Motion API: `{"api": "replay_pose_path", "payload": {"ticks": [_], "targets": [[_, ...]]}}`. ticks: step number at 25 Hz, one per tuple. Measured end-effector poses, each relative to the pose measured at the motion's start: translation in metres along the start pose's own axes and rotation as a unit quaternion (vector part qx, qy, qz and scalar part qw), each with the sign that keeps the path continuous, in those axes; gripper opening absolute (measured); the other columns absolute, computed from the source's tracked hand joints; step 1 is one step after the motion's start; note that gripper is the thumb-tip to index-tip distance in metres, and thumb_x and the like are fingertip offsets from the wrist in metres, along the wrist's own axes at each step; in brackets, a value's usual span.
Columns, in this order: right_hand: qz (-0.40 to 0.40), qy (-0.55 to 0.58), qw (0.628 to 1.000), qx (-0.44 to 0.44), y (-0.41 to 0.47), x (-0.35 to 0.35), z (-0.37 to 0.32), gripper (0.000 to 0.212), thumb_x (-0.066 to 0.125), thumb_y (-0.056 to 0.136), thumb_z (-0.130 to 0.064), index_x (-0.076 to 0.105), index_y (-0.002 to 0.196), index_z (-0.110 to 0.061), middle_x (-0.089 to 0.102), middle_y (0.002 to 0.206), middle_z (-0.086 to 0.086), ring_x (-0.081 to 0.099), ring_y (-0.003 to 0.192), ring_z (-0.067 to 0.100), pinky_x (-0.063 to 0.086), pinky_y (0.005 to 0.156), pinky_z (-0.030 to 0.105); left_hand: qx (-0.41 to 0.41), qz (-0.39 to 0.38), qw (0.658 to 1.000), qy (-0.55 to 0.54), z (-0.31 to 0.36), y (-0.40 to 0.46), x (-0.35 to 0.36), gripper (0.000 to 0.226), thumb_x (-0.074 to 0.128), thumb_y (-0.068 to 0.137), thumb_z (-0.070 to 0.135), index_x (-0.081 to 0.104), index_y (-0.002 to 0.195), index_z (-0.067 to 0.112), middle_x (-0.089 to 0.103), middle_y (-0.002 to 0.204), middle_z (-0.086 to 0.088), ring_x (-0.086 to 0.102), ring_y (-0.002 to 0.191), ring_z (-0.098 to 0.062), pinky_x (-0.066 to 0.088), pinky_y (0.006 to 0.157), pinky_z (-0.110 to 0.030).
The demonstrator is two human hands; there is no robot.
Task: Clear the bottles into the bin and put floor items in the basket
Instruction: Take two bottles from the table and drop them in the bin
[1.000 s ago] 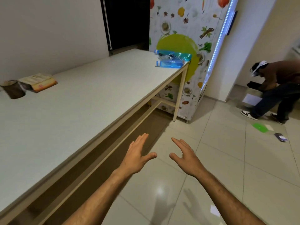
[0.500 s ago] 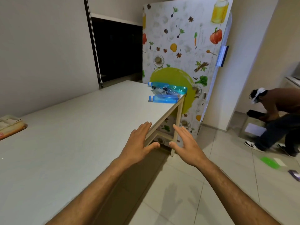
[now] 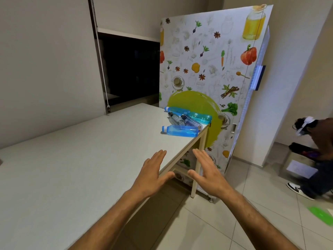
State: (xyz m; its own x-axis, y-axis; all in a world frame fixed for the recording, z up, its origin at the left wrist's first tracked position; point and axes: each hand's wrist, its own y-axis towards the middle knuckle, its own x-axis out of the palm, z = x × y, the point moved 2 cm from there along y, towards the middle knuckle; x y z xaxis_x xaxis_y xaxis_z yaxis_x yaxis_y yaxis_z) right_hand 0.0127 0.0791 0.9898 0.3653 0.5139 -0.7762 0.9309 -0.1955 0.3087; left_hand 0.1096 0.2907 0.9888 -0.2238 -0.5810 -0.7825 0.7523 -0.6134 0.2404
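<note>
The view now sits higher and nearer the bottles (image 3: 185, 121) at the table (image 3: 72, 159) corner. Both flat, empty hands, left (image 3: 153, 175) and right (image 3: 209, 175), reach closer to them. The book and cup, seemingly, leave view at left.

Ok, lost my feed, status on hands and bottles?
Left hand, right hand open, empty. Bottles lying at table corner. Path clear.

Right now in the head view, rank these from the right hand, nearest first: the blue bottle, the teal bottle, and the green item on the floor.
From the right hand:
1. Blue bottle, ahead on the table's end, nearest the edge.
2. Teal bottle, just behind it.
3. Green item, far right on the floor.
</note>
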Motion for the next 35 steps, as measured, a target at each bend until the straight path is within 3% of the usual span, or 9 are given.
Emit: {"api": "replay_pose_path", "payload": {"ticks": [12, 18, 25, 32, 35], "targets": [[0.004, 0.011, 0.998, 0.063, 0.152, 0.031, 0.108, 0.082, 0.047, 0.088, -0.06, 0.007, 0.157, -0.042, -0.001, 0.154, -0.032, -0.008, 0.146, -0.004, 0.014, 0.121, 0.045, -0.025, -0.037, 0.998, -0.037, -0.061, 0.18, 0.064, 0.082, 0.046, 0.084, 0.075, 0.01, 0.154, 0.05, 0.01, 0.166, 0.019, 0.015, 0.153, -0.013, 0.021, 0.12, -0.042], [-0.001, 0.006, 0.996, 0.092, 0.22, 0.046, 0.152, 0.08, 0.051, 0.092, -0.059, 0.008, 0.157, -0.042, 0.002, 0.162, -0.024, -0.002, 0.153, 0.006, 0.017, 0.123, 0.049, -0.024, -0.063, 0.997, -0.046, -0.093, 0.267, 0.078, 0.079, 0.049, 0.088, 0.069, 0.013, 0.155, 0.047, 0.012, 0.166, 0.018, 0.016, 0.153, -0.014, 0.025, 0.119, -0.044], [-0.03, 0.002, 0.997, 0.072, 0.294, 0.06, 0.22, 0.076, 0.051, 0.096, -0.054, 0.006, 0.156, -0.045, -0.004, 0.159, -0.029, -0.006, 0.149, -0.004, 0.012, 0.122, 0.037, -0.056, -0.053, 0.995, -0.065, -0.113, 0.352, 0.117, 0.076, 0.055, 0.092, 0.061, 0.016, 0.155, 0.046, 0.019, 0.164, 0.017, 0.022, 0.15, -0.014, 0.032, 0.117, -0.046], [-0.073, 0.015, 0.997, 0.029, 0.364, 0.059, 0.284, 0.073, 0.049, 0.097, -0.057, 0.005, 0.154, -0.047, -0.003, 0.159, -0.028, -0.005, 0.151, -0.002, 0.009, 0.124, 0.036, -0.063, -0.029, 0.994, -0.078, -0.111, 0.431, 0.147, 0.076, 0.062, 0.094, 0.05, 0.02, 0.156, 0.041, 0.024, 0.162, 0.014, 0.028, 0.147, -0.011, 0.04, 0.116, -0.043], [-0.077, 0.03, 0.996, 0.011, 0.395, 0.048, 0.307, 0.069, 0.053, 0.098, -0.05, 0.012, 0.154, -0.046, 0.009, 0.162, -0.022, 0.003, 0.152, 0.001, 0.014, 0.125, 0.039, -0.076, -0.008, 0.994, -0.083, -0.11, 0.457, 0.158, 0.076, 0.065, 0.093, 0.046, 0.021, 0.155, 0.041, 0.029, 0.159, 0.015, 0.032, 0.145, -0.007, 0.038, 0.117, -0.038]]}}
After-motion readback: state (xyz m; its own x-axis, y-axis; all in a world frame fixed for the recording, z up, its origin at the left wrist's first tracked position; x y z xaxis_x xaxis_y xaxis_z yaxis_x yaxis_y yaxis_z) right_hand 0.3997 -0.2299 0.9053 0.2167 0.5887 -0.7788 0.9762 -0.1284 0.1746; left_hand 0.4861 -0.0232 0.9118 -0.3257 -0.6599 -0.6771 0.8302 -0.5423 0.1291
